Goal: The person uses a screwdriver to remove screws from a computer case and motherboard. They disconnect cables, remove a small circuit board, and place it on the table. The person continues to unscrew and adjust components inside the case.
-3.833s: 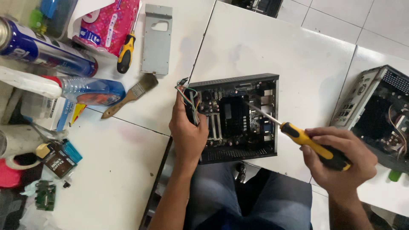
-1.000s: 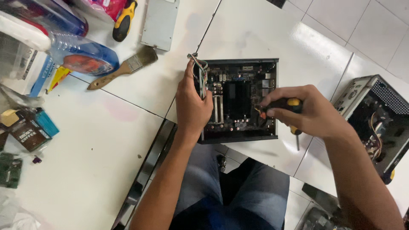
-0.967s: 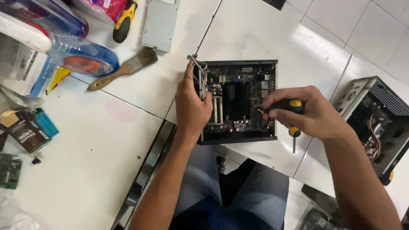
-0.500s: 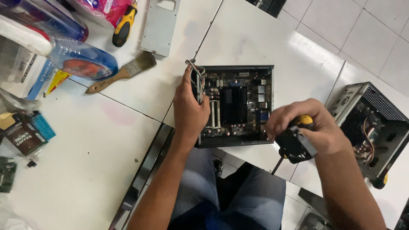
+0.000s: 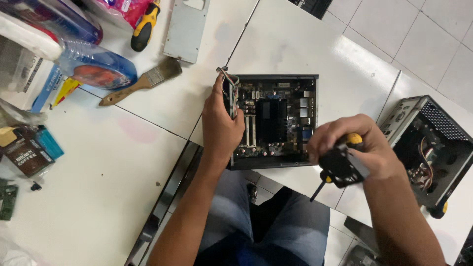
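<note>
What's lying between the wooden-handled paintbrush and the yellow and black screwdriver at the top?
In the head view, only bare white table separates the wooden-handled paintbrush from the yellow and black screwdriver; a grey metal plate lies beside them.

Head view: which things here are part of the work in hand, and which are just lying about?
In hand: left hand steadying open computer case; right hand holding small black fan and screwdriver.

Lying about: paintbrush, blue bottle, metal plate, second case.

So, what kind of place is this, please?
Most likely a computer repair bench. The left hand steadies an opened small computer case with its circuit board bare, the right hand holds a small black fan and a screwdriver, and a dusting brush lies on the white table.
</note>
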